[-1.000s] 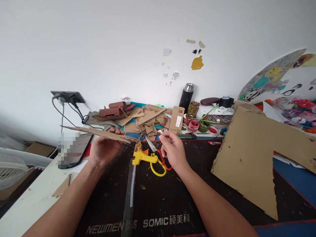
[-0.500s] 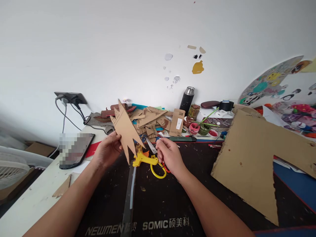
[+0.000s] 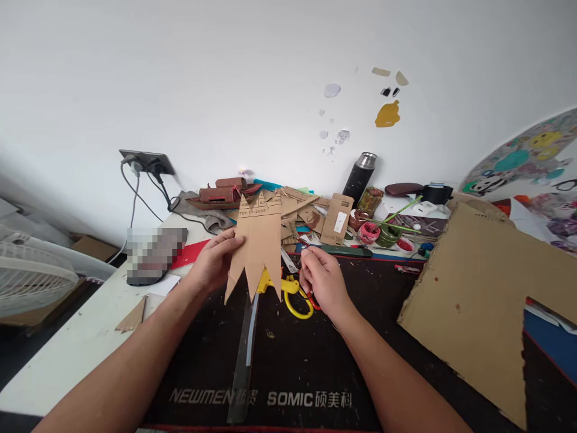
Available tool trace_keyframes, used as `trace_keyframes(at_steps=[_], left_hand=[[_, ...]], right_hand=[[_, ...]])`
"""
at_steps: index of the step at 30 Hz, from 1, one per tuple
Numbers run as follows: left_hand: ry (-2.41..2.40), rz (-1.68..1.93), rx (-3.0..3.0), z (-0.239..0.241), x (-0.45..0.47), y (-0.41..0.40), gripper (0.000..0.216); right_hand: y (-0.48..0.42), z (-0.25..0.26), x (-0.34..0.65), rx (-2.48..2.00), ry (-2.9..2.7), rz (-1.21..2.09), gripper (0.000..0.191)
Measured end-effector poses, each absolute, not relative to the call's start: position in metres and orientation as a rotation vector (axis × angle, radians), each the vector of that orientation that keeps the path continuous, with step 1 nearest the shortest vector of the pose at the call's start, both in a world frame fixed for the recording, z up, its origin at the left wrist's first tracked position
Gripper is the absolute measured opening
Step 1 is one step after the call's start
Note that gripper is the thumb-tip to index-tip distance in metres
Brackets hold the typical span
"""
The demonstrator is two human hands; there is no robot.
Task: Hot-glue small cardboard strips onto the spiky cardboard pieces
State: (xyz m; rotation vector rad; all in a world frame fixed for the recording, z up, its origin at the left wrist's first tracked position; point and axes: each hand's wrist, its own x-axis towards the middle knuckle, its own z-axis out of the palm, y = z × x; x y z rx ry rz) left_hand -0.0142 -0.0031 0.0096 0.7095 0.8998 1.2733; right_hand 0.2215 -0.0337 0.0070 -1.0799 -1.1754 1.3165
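Note:
My left hand (image 3: 216,258) pinches the left edge of a cut cardboard piece (image 3: 259,240) with pointed ends at top and bottom. It is held upright, its printed lettering near the top facing me. To its right, my right hand (image 3: 322,278) is closed, with thumb and fingers together. A thin dark and red tip shows above those fingers, but I cannot make out what it belongs to. Partly behind the cardboard lies a yellow tool (image 3: 291,285) that looks like a glue gun. Yellow-handled scissors (image 3: 300,314) lie beside the right hand.
Cardboard scraps (image 3: 297,204), a black flask (image 3: 358,180), paint jars (image 3: 369,233) and a green-handled cutter (image 3: 349,250) line the back. A large cardboard sheet (image 3: 469,300) lies right. At left are a phone (image 3: 157,255), a fan (image 3: 36,276) and a wall socket (image 3: 146,161).
My left hand has turned the cardboard piece from a slant to upright, so its printed side faces me. My right hand stays closed near the scissors. The view has shifted slightly left.

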Motion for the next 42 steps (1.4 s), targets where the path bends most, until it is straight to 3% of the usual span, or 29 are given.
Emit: trace_keyframes(at_steps=[15, 30, 42], left_hand=[[0.881, 1.160, 0.862, 0.014, 0.001, -0.018, 0.038], [0.846, 0.839, 1.009, 0.014, -0.001, -0.019, 0.050], [0.853, 0.672, 1.049, 0.017, 0.000, -0.026, 0.052]], right_hand=[[-0.041, 0.010, 0.219, -0.936, -1.290, 1.556, 0.057], [-0.020, -0.001, 0.233, -1.068, -0.808, 1.317, 0.037], [-0.016, -0.008, 0.235, -1.105, -0.847, 1.230, 0.038]])
